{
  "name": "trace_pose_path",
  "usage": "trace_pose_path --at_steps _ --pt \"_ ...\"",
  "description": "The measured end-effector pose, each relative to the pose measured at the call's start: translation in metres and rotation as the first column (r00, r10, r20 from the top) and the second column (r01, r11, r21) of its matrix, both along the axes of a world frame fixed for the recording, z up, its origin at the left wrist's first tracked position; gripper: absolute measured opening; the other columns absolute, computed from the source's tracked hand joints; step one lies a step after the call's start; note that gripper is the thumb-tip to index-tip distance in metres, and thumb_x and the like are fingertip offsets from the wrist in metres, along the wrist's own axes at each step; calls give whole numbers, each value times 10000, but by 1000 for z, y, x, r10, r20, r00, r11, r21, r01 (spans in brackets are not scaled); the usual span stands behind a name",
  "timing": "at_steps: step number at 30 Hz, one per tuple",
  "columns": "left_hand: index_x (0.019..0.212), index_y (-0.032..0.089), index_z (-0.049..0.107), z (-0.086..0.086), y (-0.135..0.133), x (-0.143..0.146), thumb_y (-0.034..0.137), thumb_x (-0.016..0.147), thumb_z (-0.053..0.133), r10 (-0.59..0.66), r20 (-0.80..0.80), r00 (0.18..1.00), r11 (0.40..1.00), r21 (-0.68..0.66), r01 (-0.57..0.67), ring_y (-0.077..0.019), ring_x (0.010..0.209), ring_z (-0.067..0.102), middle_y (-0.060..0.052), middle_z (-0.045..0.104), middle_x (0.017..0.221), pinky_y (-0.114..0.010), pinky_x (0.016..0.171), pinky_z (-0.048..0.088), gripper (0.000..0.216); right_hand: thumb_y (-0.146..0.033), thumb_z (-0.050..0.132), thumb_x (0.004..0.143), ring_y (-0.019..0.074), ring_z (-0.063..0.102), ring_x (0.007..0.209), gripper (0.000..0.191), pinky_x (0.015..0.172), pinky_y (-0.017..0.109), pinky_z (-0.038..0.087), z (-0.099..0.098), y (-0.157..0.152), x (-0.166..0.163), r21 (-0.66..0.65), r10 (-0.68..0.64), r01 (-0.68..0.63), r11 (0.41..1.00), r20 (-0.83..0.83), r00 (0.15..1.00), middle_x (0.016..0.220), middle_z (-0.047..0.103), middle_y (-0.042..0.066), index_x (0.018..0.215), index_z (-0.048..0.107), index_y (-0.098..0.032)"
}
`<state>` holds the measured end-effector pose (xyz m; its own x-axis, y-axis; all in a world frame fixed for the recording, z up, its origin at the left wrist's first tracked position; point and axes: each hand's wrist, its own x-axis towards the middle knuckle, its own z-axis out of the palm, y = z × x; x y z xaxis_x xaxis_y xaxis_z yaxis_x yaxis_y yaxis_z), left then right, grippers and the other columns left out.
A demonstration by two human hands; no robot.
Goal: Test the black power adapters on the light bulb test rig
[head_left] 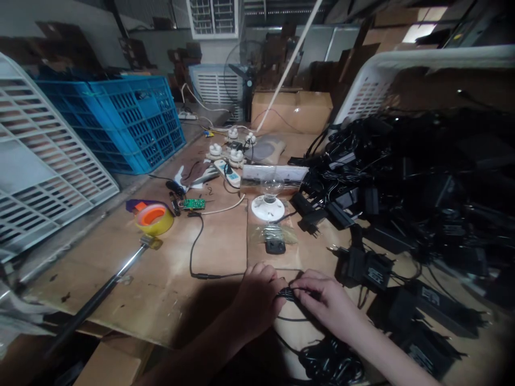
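Observation:
My left hand (260, 295) and my right hand (326, 301) meet low in the middle, over the wooden table (219, 236). Both are closed around a small bundle of black cable (286, 293), their fingertips hiding part of it. A thin black cord (219, 276) with an inline connector runs along the tabletop to my left hand. Just beyond my hands sits a black plug adapter (276, 246), below a round white lamp holder (267, 208) with a clear bulb. Another coil of black cable (330, 359) lies beneath my right forearm.
Black power adapters (374, 236) are heaped on the right, before a white basket (362, 88). At left are a yellow tape roll (166, 222), a metal-shafted tool with a black grip (104, 289), a green circuit board (194, 203) and a blue crate (132, 123).

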<state>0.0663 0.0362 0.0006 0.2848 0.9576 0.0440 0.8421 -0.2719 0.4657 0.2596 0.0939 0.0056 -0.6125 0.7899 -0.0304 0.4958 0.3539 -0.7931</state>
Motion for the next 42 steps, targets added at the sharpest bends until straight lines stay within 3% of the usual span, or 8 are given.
trace_pose_path --at_steps 9,14,25,29,31,34,38,42 --pt "929 191 655 1 2 -8 259 887 712 -146 -132 980 987 51 154 -223 961 563 -27 644 1005 -338 824 470 98 -283 674 856 276 610 1002 264 912 433 480 -2 -2 -1 132 -3 -12 991 110 994 1011 677 80 1105 734 -221" --pt "911 179 668 8 8 -9 212 923 648 -277 -262 925 947 87 308 -244 922 575 -61 637 947 -347 755 477 40 -161 552 845 260 616 984 170 903 403 485 -6 -5 -1 77 -62 49 996 176 982 970 668 70 951 679 -202" --pt "897 163 644 9 -3 -12 399 904 655 -10 -152 988 1000 -27 6 -278 805 661 -97 697 896 -389 696 519 236 -16 436 826 273 594 958 254 907 418 489 1 -19 -22 290 -202 77 954 430 880 923 631 84 877 611 -193" --pt "1083 227 610 19 -17 -39 341 852 721 -33 69 997 995 -91 40 -191 864 665 -11 701 1006 -296 728 530 281 -158 536 884 285 588 1135 365 986 454 497 15 -15 10 237 -82 17 971 267 960 1201 634 100 1239 579 -228" --pt "1209 293 575 22 -24 -62 266 885 680 15 249 968 996 -91 8 -164 925 650 16 685 1077 -281 782 525 342 -429 621 900 345 541 1245 599 1019 534 475 21 -6 38 340 -207 120 933 232 950 1381 559 145 1440 437 -244" --pt "1149 240 613 13 -29 -99 252 866 669 125 107 986 988 73 -133 -246 1029 605 -47 673 1101 -402 893 501 289 -692 716 718 472 475 1298 921 1044 668 394 17 14 75 508 -491 289 812 326 808 1424 515 243 1415 467 -144" --pt "894 203 646 0 -29 -122 159 857 579 106 -84 991 994 9 -106 -265 933 595 -61 675 970 -418 825 477 88 -658 778 580 490 427 1349 916 1102 668 338 -1 32 86 493 -554 360 792 334 763 1377 549 268 1265 545 -97" --pt "902 229 632 6 -35 -101 234 996 433 115 135 984 993 -23 -113 -189 815 623 -3 694 864 -327 773 472 221 -508 730 674 367 593 1210 877 1044 544 474 14 28 65 339 -561 519 785 32 827 1333 586 161 1422 397 -195"
